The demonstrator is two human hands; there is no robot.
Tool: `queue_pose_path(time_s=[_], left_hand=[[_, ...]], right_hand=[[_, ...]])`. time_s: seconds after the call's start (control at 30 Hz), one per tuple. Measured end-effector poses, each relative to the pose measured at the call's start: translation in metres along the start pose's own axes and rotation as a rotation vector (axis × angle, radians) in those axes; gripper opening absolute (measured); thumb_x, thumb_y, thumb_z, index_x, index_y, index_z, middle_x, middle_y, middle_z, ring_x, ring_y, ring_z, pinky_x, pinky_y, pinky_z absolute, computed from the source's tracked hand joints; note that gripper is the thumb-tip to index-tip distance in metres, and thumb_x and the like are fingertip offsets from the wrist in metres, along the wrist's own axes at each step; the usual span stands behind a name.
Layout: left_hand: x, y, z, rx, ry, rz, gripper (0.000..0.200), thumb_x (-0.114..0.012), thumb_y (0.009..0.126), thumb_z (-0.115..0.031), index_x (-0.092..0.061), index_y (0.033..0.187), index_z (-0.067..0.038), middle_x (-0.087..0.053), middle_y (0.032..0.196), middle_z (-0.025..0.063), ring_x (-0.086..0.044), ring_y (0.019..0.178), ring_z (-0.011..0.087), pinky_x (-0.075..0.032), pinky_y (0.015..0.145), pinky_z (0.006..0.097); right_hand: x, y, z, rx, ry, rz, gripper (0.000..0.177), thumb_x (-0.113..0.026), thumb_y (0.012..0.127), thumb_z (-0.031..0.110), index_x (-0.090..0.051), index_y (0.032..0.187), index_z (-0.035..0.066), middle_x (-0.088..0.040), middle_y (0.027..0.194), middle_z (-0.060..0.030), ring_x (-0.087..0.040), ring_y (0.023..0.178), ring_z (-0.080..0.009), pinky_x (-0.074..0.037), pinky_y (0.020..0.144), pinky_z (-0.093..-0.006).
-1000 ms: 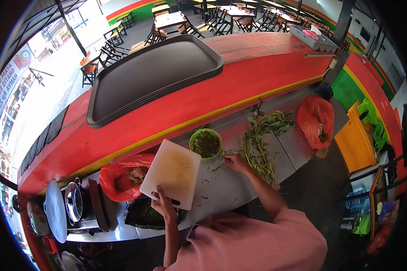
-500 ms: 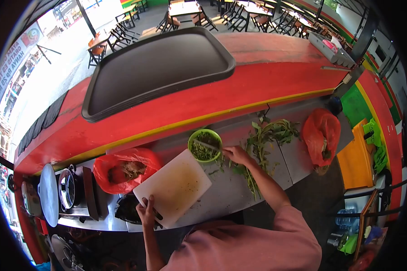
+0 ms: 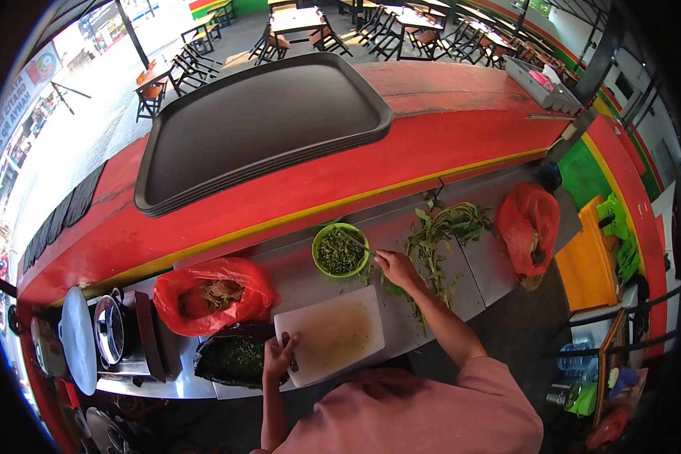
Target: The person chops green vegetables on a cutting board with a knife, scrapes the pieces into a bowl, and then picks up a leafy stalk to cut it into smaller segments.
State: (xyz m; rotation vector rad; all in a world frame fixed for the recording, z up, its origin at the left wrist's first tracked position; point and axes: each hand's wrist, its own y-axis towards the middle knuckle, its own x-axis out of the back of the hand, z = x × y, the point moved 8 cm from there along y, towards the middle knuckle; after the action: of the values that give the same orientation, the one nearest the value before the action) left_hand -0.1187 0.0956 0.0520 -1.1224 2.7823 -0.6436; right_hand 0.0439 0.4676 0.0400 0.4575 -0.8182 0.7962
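Observation:
My right hand (image 3: 396, 268) is closed around a knife (image 3: 357, 241), its thin blade reaching over a green bowl (image 3: 317, 257). Chopped green leaves (image 3: 340, 252) fill much of the bowl. My left hand (image 3: 280, 356) grips the left edge of a white cutting board (image 3: 337, 333), where a dark slot-like shape shows by the fingers. Greenish-brown stains and small bits mark the board, which lies just below the bowl. Leafy green stems (image 3: 431, 242) are spread on the metal counter beyond my right hand. Left of the board, a black plastic bag (image 3: 212, 362) holds more chopped greens.
A red plastic bag (image 3: 257, 291) with roots stands left of the bowl, another red bag (image 3: 526, 223) at the right. A pot with a glass lid (image 3: 112, 329) is far left. Stacked dark trays (image 3: 265, 121) rest on the red ledge (image 3: 446, 132) behind the metal counter (image 3: 473, 291).
The cutting board, tilted up against the bowl before, is now lower and to the right, lying flatter. My left hand moved right with it. The knife blade has turned, showing thinner over the bowl.

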Motion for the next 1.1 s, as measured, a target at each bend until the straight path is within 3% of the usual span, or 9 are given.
queue_pose_path(time_s=[0.23, 0.4, 0.47, 0.53, 0.57, 0.67, 0.7, 0.8, 1.1], left_hand=[[-0.014, 0.027, 0.037, -0.052, 0.167, 0.072, 0.035, -0.072, 0.088, -0.028, -0.059, 0.081, 0.003, -0.056, 0.062, 0.0010, -0.050, 0.055, 0.0069, -0.042, 0.050, 0.0286], [-0.021, 0.032, 0.053, -0.128, 0.210, -0.045, 0.038, -0.073, 0.084, -0.031, -0.058, 0.086, 0.003, -0.053, 0.063, 0.0059, -0.051, 0.061, 0.0117, -0.044, 0.055, 0.0336], [-0.024, 0.041, 0.075, -0.095, 0.295, -0.001, 0.037, -0.072, 0.086, -0.031, -0.057, 0.095, 0.002, -0.057, 0.067, 0.0106, -0.057, 0.059, 0.0213, -0.048, 0.058, 0.0394], [-0.025, 0.038, 0.070, -0.377, 0.503, -0.112, 0.041, -0.071, 0.087, -0.031, -0.052, 0.105, 0.000, -0.063, 0.082, 0.0176, -0.064, 0.067, 0.0357, -0.050, 0.062, 0.0464], [-0.030, 0.045, 0.085, -0.308, 0.439, 0.021, 0.058, -0.071, 0.087, -0.031, -0.044, 0.126, 0.002, -0.062, 0.103, 0.0260, -0.062, 0.090, 0.0463, -0.052, 0.075, 0.0500], [-0.039, 0.038, 0.088, -0.531, 0.591, -0.061, 0.076, -0.073, 0.085, -0.030, -0.034, 0.138, 0.008, -0.055, 0.119, 0.0311, -0.056, 0.108, 0.0489, -0.049, 0.090, 0.0487], [-0.041, 0.029, 0.079, -0.436, 0.557, -0.009, 0.088, -0.074, 0.085, -0.029, -0.023, 0.145, 0.012, -0.048, 0.128, 0.0348, -0.049, 0.117, 0.0511, -0.044, 0.099, 0.0492], [-0.048, 0.021, 0.075, -0.661, 0.623, 0.038, 0.085, -0.073, 0.085, -0.029, -0.027, 0.144, 0.011, -0.045, 0.132, 0.0356, -0.048, 0.119, 0.0504, -0.043, 0.101, 0.0501], [-0.067, 0.001, 0.102, -0.662, 0.765, 0.195, 0.079, -0.072, 0.085, -0.036, -0.033, 0.145, 0.000, -0.038, 0.141, 0.0369, -0.042, 0.128, 0.0525, -0.040, 0.105, 0.0522]], right_hand=[[-0.003, -0.029, 0.016, -0.117, -0.172, -0.212, 0.028, -0.051, 0.101, 0.028, -0.065, 0.105, 0.004, -0.065, 0.080, -0.0176, -0.063, 0.069, -0.0381, -0.051, 0.060, -0.0474], [-0.031, -0.027, 0.032, -0.123, -0.116, -0.218, 0.025, -0.050, 0.100, 0.027, -0.061, 0.101, 0.005, -0.063, 0.081, -0.0195, -0.064, 0.073, -0.0390, -0.052, 0.061, -0.0499], [-0.029, -0.027, 0.046, -0.162, -0.128, -0.229, 0.023, -0.053, 0.099, 0.024, -0.064, 0.103, 0.004, -0.066, 0.084, -0.0188, -0.064, 0.073, -0.0391, -0.052, 0.063, -0.0485], [-0.026, -0.033, 0.060, -0.146, -0.079, -0.240, 0.024, -0.053, 0.099, 0.026, -0.063, 0.102, 0.005, -0.066, 0.086, -0.0177, -0.064, 0.074, -0.0388, -0.051, 0.063, -0.0490], [-0.032, -0.034, 0.065, -0.153, -0.077, -0.151, 0.024, -0.053, 0.099, 0.027, -0.064, 0.102, 0.006, -0.066, 0.087, -0.0170, -0.064, 0.074, -0.0382, -0.051, 0.063, -0.0491], [-0.051, -0.047, 0.064, -0.168, -0.107, -0.068, 0.024, -0.052, 0.100, 0.028, -0.063, 0.100, 0.007, -0.066, 0.086, -0.0160, -0.064, 0.074, -0.0374, -0.051, 0.062, -0.0492], [-0.050, -0.047, 0.065, -0.166, -0.136, -0.092, 0.024, -0.052, 0.100, 0.029, -0.062, 0.097, 0.007, -0.066, 0.085, -0.0157, -0.064, 0.073, -0.0372, -0.050, 0.061, -0.0492], [-0.046, -0.050, 0.068, -0.181, -0.189, -0.159, 0.024, -0.052, 0.100, 0.030, -0.062, 0.098, 0.008, -0.066, 0.084, -0.0158, -0.064, 0.072, -0.0366, -0.050, 0.060, -0.0490], [-0.046, -0.078, 0.065, -0.228, -0.163, -0.329, 0.024, -0.051, 0.100, 0.030, -0.060, 0.097, 0.008, -0.064, 0.081, -0.0178, -0.064, 0.073, -0.0399, -0.051, 0.061, -0.0512]])
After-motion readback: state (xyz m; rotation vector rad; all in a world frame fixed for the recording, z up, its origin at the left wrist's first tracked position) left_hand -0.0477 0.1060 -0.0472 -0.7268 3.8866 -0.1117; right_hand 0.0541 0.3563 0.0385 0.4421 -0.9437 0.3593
